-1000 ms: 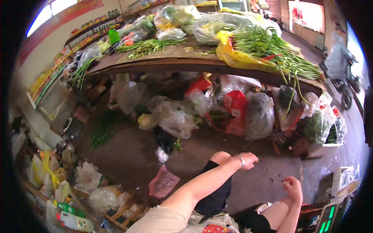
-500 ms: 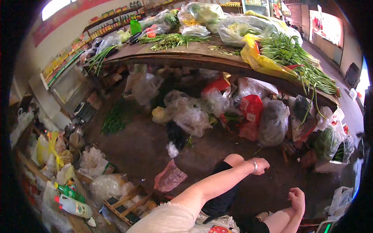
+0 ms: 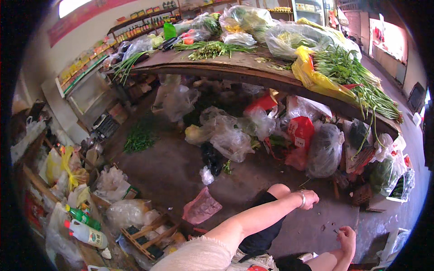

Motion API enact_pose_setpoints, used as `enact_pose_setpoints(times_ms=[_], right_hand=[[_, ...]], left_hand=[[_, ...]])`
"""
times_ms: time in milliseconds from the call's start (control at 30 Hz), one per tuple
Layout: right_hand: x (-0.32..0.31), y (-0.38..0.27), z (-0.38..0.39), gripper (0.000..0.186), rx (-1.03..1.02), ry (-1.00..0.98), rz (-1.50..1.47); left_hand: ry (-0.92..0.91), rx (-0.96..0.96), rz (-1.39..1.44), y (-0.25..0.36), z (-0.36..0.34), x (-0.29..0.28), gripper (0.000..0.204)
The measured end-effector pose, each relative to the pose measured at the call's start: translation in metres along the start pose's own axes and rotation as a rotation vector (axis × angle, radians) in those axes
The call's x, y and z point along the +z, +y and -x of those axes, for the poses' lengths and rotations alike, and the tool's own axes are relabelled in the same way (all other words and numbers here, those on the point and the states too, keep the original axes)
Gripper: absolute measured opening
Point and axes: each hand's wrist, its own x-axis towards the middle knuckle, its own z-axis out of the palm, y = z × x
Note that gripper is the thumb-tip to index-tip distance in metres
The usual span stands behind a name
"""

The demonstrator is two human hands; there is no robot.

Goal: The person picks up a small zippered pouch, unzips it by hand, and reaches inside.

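My left hand (image 3: pixel 309 199), a silver bracelet (image 3: pixel 303 199) at its wrist, hangs just beyond my bent knee (image 3: pixel 279 191). Its fingers are curled together, and whatever they may hold is hidden. Lower and to the right, my right hand (image 3: pixel 347 239) is closed too, thumb and fingers drawn in. By its fingertips shows a tiny dark bit (image 3: pixel 335 231); I cannot tell whether it is gripped or lies on the floor beyond. A few dark specks (image 3: pixel 323 226) dot the floor near this hand.
Ahead, a wooden table (image 3: pixel 266 67) bears leafy greens (image 3: pixel 361 77) and bagged vegetables (image 3: pixel 244 20). Beneath it crowd plastic bags (image 3: pixel 230 135) and a red bag (image 3: pixel 300 133). A pink bag (image 3: pixel 202 206), a slatted crate (image 3: pixel 147 235) and bottles (image 3: pixel 88 234) lie to the left.
The view has shifted slightly, so the scene sits farther right and lower, and the floor looks brighter. My right hand's fingers have dipped and turned a little leftward. My left hand stays by the knee.
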Motion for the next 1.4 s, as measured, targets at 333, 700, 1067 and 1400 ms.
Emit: enact_pose_setpoints(times_ms=[333,700,1067,1400], right_hand=[[0.000,0.007,0.000,0.025,-0.004,0.006,-0.010],[0.001,-0.015,0.008,0.023,-0.004,0.019,0.013],[0.001,-0.007,0.006,0.022,-0.045,0.038,0.064],[0.002,-0.010,0.008,0.024,0.019,0.042,0.041]], left_hand=[[0.006,-0.025,0.014,0.002,0.000,0.000,0.029],[-0.012,-0.027,0.003,0.004,-0.001,0.000,0.027],[-0.036,0.016,-0.027,0.002,0.001,-0.002,0.031],[-0.037,-0.028,-0.019,0.005,0.001,-0.003,0.030]])
